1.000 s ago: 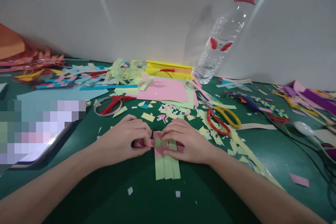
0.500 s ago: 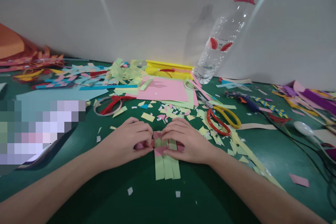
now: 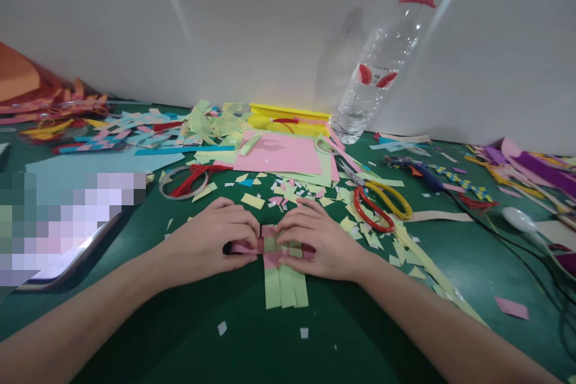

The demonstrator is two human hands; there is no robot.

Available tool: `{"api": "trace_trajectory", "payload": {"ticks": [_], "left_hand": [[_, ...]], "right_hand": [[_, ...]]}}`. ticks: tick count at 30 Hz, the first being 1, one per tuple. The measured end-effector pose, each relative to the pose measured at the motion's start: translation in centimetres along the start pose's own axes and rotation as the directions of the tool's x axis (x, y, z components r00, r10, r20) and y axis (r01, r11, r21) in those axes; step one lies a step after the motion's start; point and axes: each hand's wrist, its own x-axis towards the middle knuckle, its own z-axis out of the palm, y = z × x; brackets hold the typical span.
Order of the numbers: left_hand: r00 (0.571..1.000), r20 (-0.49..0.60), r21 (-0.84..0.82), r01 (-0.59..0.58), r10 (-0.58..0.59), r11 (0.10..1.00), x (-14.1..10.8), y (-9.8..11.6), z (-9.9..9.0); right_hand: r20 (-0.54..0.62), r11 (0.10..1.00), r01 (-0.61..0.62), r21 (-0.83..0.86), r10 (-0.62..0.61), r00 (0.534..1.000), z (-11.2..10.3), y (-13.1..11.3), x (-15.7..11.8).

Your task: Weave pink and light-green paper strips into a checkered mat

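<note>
Pale green paper strips lie side by side on the table, interlaced with pink strips into a small woven piece in front of me. My left hand is at its left edge, fingers curled and thumb below around the end of a pink paper strip. Across the weave's right side rests my right hand. Its bent fingers and thumb press on the woven strips, and they hide part of the weave. A pink end shows inside the curve of this hand.
Scissors with red and yellow handles lie right of centre among paper scraps. Beyond are pink sheets and a tilted plastic bottle by the wall. A tape ring with red threads is left, a white spoon right.
My left hand has shifted slightly left, and its thumb and fingertips sit a little farther from the weave's edge. My right hand stays nearly in place.
</note>
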Motion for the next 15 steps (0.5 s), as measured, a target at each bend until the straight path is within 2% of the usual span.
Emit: {"api": "trace_trajectory", "payload": {"ticks": [7,15], "left_hand": [[0.998,0.064,0.018,0.004,-0.005,1.000,-0.07,-0.28,-0.26],[0.996,0.077,-0.005,0.048,-0.047,0.999,-0.13,-0.47,-0.17]], "right_hand": [[-0.043,1.000,0.021,-0.017,-0.021,0.999,0.02,0.02,-0.05],[-0.030,0.992,0.066,-0.111,-0.069,0.997,0.07,-0.08,-0.12]]}}
